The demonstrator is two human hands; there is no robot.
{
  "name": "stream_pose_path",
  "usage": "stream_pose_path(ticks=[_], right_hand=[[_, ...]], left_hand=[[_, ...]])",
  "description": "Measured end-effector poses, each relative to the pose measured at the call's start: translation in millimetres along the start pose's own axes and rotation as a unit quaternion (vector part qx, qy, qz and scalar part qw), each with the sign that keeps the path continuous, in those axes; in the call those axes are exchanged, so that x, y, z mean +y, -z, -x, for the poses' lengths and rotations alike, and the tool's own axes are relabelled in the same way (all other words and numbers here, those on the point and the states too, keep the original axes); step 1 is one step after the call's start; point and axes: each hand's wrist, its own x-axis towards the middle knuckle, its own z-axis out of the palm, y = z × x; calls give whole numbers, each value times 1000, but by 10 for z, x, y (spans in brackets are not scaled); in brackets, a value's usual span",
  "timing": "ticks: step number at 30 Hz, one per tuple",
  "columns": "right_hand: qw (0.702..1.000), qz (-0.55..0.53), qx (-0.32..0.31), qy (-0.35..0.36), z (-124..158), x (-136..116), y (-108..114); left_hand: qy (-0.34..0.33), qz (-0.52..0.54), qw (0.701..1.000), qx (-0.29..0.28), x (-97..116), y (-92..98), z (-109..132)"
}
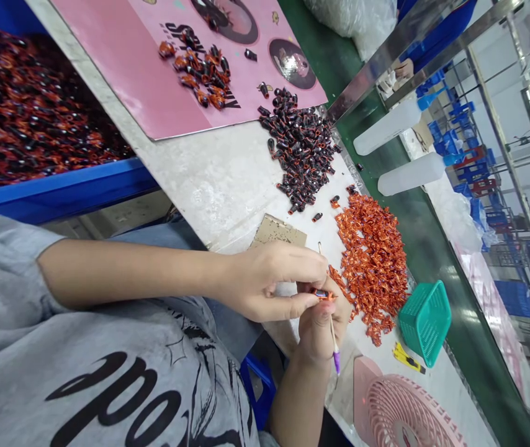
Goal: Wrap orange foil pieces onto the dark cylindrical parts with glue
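My left hand reaches in from the left, thumb and fingers pinched on a small black-and-orange plastic part. Closed against it, my right hand has its thumb at the part's orange end. A thin white stick with a purple section runs through the right hand's grip; its far tip shows beyond the fingers. Just past the hands lies a pile of small orange pieces. Farther up is a heap of small black caps. A worn tan block sits beside my left hand. Fingers partly hide the part.
A pink printed sheet carries several black-and-orange parts. At the left, a blue bin is full of similar parts. Near the right edge are a green basket, a yellow cutter, a pink fan and white bottles.
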Motion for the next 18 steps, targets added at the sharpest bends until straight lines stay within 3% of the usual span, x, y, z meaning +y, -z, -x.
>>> stream_pose_path(ticks=[2, 6, 9, 13, 18], right_hand=[[1000, 3, 12, 12, -15, 19, 8], [990, 61, 112, 62, -90, 9, -4], [983, 78, 138, 90, -122, -2, -2], [986, 27, 142, 85, -115, 26, 14], [980, -48, 177, 72, -142, 56, 15]], left_hand=[[36, 0, 999, 11, -4, -14, -1], [133, 4, 988, 77, 2, -47, -5], [175, 28, 981, 80, 16, -50, -18], [172, 32, 983, 60, -8, -32, -10], [98, -37, 990, 94, -70, 1, 48]])
